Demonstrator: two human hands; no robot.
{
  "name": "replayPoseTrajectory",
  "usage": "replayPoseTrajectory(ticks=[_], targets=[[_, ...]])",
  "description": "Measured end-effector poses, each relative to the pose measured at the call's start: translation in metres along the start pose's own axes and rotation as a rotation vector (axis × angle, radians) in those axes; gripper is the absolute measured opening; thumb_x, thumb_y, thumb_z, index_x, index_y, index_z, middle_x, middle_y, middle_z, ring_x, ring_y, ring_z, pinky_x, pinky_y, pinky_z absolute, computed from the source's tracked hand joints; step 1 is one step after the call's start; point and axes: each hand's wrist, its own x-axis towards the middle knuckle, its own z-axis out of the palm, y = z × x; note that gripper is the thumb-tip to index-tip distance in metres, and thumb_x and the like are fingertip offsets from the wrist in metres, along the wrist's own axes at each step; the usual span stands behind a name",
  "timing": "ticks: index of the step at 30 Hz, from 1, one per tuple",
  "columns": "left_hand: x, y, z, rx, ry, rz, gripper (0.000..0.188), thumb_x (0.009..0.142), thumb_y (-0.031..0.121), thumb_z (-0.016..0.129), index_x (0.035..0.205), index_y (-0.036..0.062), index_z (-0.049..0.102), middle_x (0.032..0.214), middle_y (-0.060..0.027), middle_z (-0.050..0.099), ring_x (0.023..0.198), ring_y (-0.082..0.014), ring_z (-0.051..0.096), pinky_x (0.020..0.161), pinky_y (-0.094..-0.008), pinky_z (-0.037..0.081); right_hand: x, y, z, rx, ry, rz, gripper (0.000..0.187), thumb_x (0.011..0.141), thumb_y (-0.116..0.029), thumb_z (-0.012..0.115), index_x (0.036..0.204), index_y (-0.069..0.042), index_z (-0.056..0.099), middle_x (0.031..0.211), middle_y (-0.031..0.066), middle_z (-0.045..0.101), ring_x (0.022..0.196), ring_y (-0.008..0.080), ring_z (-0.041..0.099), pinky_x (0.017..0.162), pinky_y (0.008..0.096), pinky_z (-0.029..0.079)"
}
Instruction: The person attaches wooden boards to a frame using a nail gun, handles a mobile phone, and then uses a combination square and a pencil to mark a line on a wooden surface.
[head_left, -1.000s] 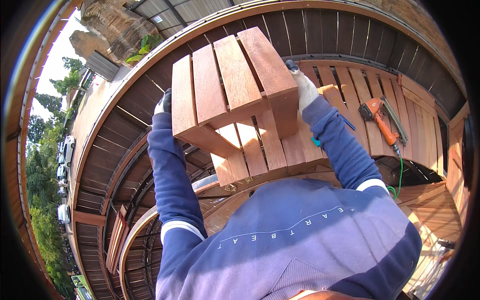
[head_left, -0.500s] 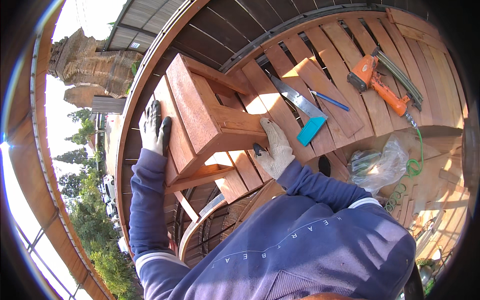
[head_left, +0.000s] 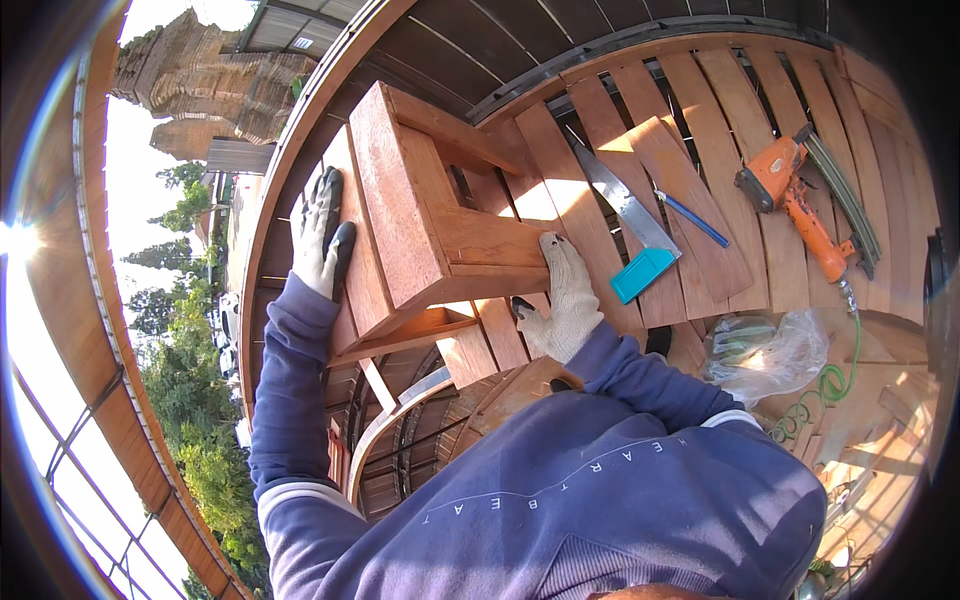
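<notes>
A small reddish-brown wooden stool (head_left: 401, 205) lies on its side on a slatted wooden bench, its plank top turned to the left. My left hand (head_left: 325, 230), in a pale glove with dark fingertips, lies flat against the outer plank, its fingers stretched out. At the stool's near right corner, my right hand (head_left: 565, 305), gloved as well, grips the end of a leg board between the fingers and the thumb. Right of the stool lie a hand saw (head_left: 622, 210) with a turquoise handle and a blue pen (head_left: 695, 219), the pen resting on a loose board (head_left: 690, 200).
An orange nail gun (head_left: 800, 205) lies on the bench slats (head_left: 715, 90) at the right, with a green coiled air hose (head_left: 835, 380) attached. Below it is a clear plastic bag (head_left: 765, 350). A curved wooden rail (head_left: 268, 190) runs along the left, with trees beyond.
My view has turned slightly, so the stool sits a little higher and the tools farther right in the picture. Both hands stay on the stool.
</notes>
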Motion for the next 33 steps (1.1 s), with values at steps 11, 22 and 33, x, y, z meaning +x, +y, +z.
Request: replayPoseTrajectory(ticks=[11,22,33], targets=[[-0.010,0.002,0.002,0.034,0.158,-0.047,0.051,0.094,0.032,0.057,0.137,0.0058,0.051,0.140,-0.0165,0.051,0.133,-0.0302,0.043,0.113,-0.0403,0.025,0.060,-0.070,-0.028,0.216,-0.127,-0.331,0.069,0.077,-0.008,0.072,0.141,-0.005,0.047,0.144,0.0214,0.044,0.136,0.0378,0.039,0.111,0.0425,0.035],[-0.010,-0.012,0.008,0.063,0.231,-0.015,0.049,0.092,0.037,0.059,0.129,0.0055,0.059,0.132,-0.0141,0.058,0.127,-0.0277,0.051,0.109,-0.0376,0.033,0.051,-0.076,-0.050,0.406,-0.229,-0.181,0.066,0.076,0.003,0.064,0.139,-0.001,0.046,0.141,0.0175,0.049,0.135,0.0308,0.043,0.112,0.0388,0.034],[-0.015,-0.009,0.010,0.089,0.365,-0.002,0.036,0.088,0.030,0.064,0.116,0.0078,0.067,0.117,-0.0127,0.067,0.106,-0.0279,0.063,0.095,-0.0355,0.046,0.028,-0.025,-0.167,-0.747,-0.084,-0.239,0.051,0.072,-0.003,0.067,0.123,-0.004,0.060,0.118,0.0191,0.061,0.110,0.0349,0.059,0.092,0.0398,0.049]])
